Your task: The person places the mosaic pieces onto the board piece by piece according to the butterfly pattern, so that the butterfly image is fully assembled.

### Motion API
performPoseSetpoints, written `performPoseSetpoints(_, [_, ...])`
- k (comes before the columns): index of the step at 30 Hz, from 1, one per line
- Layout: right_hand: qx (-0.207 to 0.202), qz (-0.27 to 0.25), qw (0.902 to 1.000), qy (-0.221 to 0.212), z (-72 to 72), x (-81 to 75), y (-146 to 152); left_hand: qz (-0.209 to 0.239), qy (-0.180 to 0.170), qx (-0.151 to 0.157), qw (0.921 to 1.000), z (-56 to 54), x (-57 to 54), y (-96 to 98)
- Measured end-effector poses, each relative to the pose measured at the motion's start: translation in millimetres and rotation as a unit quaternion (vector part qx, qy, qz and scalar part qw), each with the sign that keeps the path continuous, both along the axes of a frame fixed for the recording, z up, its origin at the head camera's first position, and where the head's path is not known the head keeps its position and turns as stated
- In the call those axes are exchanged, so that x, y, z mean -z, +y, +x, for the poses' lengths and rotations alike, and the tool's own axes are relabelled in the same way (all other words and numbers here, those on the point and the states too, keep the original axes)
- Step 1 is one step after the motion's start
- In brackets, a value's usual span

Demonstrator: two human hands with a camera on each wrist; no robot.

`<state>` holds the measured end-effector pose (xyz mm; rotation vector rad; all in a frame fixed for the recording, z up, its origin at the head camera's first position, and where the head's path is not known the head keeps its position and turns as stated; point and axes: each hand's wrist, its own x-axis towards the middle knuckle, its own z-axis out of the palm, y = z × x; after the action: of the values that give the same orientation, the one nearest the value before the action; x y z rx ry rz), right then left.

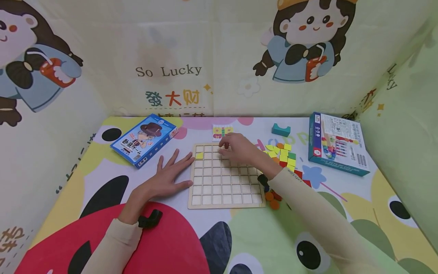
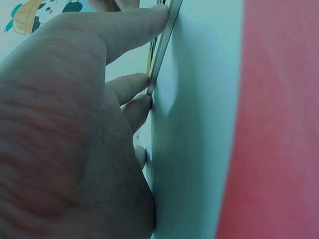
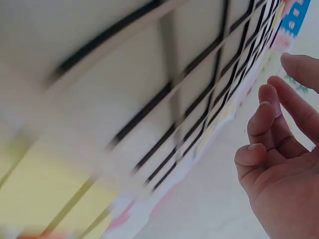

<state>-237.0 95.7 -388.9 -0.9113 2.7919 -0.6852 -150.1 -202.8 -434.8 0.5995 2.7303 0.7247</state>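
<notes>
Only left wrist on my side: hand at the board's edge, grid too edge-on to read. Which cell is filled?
Observer: Head view shows a yellow tile in the board, left column, second row from the top. Some other cells are hidden from me.
Operator: Where are the loose pieces?
Observer: Yellow, green, red and orange pieces lie scattered on the table to the right of the board, some of them beside the right sleeve.
Operator: Right hand carrying one?
Observer: None that I can see. Right wrist view shows the right hand with its fingers bent and no piece visible in it.
</notes>
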Motion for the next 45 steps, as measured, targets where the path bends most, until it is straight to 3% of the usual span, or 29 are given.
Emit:
performPoseSetpoints(8, [0.074,0.011,0.9971,-0.010,2.4,-2.4,64.6,0.003,0.002,-0.001,1.0000,1.0,-4.8,2.6])
performPoseSetpoints(14, [0.082,0.005,0.9966,-0.001,8.7,-3.5,109.2,0.000,0.003,-0.001,1.0000,1.0,-4.3,2.4])
performPoseSetpoints(18, [0.078,0.013,0.9963,-0.033,17.3,-4.0,125.9,0.001,0.002,-0.001,1.0000,1.1,-3.8,2.1])
performPoseSetpoints(25, [0.050,0.043,0.9966,-0.049,26.0,1.4,136.5,0.001,0.001,-0.002,1.0000,1.3,-3.0,1.9])
performPoseSetpoints(45, [0.033,0.067,0.9959,-0.051,25.3,4.1,133.4,0.002,0.002,-0.001,1.0000,0.7,-2.1,1.3])
